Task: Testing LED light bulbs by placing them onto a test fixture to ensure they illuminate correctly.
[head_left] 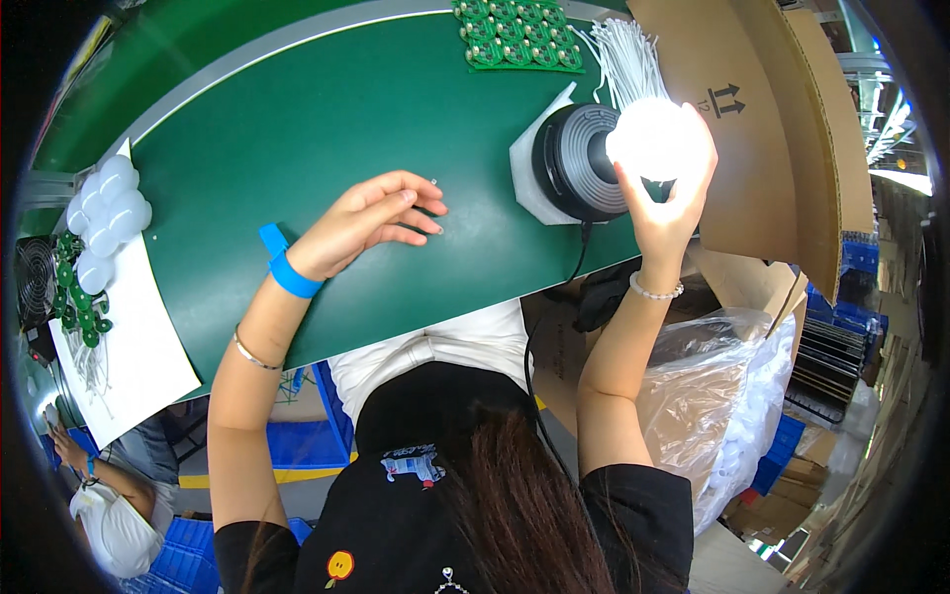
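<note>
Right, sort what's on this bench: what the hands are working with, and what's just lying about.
In hand:
right hand holding a lit white bulb
black round test socket
left hand resting on the green belt

Lying about:
green circuit boards
white wire bundle
unlit bulbs
cardboard box

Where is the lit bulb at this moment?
In the head view, the lit bulb is at upper right, held by the right hand against the round black socket fixture on the green belt.
</note>
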Available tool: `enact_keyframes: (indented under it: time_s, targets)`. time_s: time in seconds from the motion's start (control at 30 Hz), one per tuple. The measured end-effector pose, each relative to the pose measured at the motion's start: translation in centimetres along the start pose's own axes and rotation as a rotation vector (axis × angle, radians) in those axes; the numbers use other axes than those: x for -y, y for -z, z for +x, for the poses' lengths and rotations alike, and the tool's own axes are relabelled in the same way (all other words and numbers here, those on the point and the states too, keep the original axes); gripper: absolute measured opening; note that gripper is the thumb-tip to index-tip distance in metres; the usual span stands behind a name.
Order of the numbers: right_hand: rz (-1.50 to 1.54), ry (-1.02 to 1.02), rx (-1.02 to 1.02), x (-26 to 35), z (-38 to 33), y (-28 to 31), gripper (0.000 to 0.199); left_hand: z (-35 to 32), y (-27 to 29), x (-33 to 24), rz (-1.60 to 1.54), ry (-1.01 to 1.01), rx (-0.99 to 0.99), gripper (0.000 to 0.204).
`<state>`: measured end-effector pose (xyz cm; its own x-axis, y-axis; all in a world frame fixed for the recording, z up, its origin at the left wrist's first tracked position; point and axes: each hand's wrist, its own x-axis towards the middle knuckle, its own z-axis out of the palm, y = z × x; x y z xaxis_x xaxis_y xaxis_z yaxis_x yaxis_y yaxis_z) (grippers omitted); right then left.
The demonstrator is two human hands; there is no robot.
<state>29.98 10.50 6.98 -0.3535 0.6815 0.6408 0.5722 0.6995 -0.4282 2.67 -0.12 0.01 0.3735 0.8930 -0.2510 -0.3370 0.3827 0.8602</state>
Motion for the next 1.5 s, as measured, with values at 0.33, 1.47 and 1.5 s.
enact_keyframes:
  time_s: [0.33,1.47,1.5]
  targets:
    - [-0.05,-0.032,-0.106,1.1,0.3,-0.7,0.071,0.0,0.0,0.1,0.014,0.002,-0.003,0.031]
    - [-0.301,-0.793,-0.002,-13.6,-1.3,37.9,0.022,-0.3,-0.6,-0.5,-0.027,-0.029,-0.001,0.029]
    - [-0.294,-0.901,-0.044,-13.7,-4.6,39.2,0.019,-0.3,-0.7,-0.5,-0.018,-0.042,0.004,0.029]
